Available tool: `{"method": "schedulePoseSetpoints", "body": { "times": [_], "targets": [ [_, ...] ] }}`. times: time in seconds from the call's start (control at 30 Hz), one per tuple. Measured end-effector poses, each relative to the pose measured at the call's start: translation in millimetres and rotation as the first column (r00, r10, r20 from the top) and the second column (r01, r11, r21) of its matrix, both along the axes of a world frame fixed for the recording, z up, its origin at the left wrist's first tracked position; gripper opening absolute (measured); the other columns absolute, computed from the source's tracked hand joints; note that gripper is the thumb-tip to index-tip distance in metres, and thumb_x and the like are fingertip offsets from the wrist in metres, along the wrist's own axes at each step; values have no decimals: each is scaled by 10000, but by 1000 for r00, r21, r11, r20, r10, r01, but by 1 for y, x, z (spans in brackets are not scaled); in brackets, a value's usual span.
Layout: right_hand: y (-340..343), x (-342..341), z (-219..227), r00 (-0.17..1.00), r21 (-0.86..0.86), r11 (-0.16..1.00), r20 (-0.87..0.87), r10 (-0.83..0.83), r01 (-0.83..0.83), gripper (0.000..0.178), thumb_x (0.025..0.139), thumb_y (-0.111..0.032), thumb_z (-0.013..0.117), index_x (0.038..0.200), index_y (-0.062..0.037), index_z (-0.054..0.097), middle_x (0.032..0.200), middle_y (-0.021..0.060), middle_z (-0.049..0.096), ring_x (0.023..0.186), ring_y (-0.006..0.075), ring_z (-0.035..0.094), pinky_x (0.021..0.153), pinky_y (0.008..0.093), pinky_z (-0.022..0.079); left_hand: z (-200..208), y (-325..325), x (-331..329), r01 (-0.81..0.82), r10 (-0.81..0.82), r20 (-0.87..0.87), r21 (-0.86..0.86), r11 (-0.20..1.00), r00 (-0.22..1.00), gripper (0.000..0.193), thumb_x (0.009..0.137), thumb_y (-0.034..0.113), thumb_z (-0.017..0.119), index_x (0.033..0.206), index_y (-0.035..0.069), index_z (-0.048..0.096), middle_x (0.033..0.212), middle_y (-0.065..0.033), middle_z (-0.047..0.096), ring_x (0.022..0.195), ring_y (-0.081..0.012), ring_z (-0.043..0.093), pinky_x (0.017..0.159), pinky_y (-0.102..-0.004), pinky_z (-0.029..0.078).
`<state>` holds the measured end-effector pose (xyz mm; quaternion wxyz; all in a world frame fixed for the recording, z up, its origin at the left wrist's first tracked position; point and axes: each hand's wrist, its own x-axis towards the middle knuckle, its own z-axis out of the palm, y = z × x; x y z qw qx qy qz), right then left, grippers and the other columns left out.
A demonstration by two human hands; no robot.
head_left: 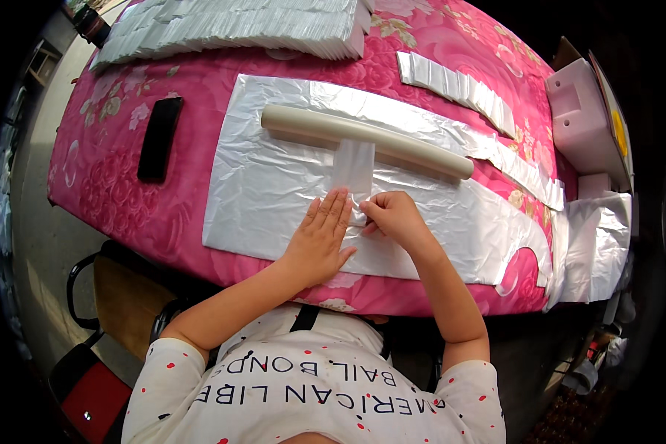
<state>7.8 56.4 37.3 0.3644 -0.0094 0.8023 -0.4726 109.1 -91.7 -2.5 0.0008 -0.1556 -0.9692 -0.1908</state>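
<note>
A white plastic carrier bag (266,200) lies spread flat in front of me, its handle cut-out at the right end. Across it rests a long cream-coloured tube (370,140). A narrow folded strip of white plastic (354,169) lies over the bag and reaches up against the tube. My left hand (321,238) is pressed flat, fingers stretched out, beside the lower end of this strip. Thumb and fingers of my right hand (392,218) are pinched together at the strip's lower right edge.
Stacked folded white plastic bags (237,33) cover the table's far side. A shorter fanned row of them (459,89) lies at the far right. A black phone (160,139) is at left. A white foam box (581,111) and more plastic bags (596,248) are at right. A chair (129,296) stands lower left.
</note>
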Motion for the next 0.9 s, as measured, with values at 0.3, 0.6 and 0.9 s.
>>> {"method": "schedulePoseSetpoints", "body": {
  "times": [0.3,0.6,0.9],
  "targets": [
    [13,14,-21,121,385,892,-899,420,-236,439,741,-97,632,1160,-15,531,1215,169,515,1156,306,459,953,382,393,13,-5,-15,-26,39,-108,121,992,993,645,720,182,615,1271,-62,385,1322,-204,398,1222,-315,386,1004,-397,316],
    [17,-11,-23,257,270,843,-870,421,-465,394,685,28,555,1073,-28,595,1138,100,577,1076,278,521,922,376,435,2,-16,-25,43,6,-307,152,987,952,396,685,-6,570,1081,-15,562,1113,-137,585,999,-259,572,847,-373,454],
    [21,36,-28,177,210,803,-915,362,-557,319,658,-4,628,970,-71,633,1013,40,628,924,229,585,780,329,484,21,-32,21,216,-178,-217,166,962,960,461,648,32,600,1105,-1,558,1127,-128,583,1048,-245,561,929,-392,418]
  ]
}}
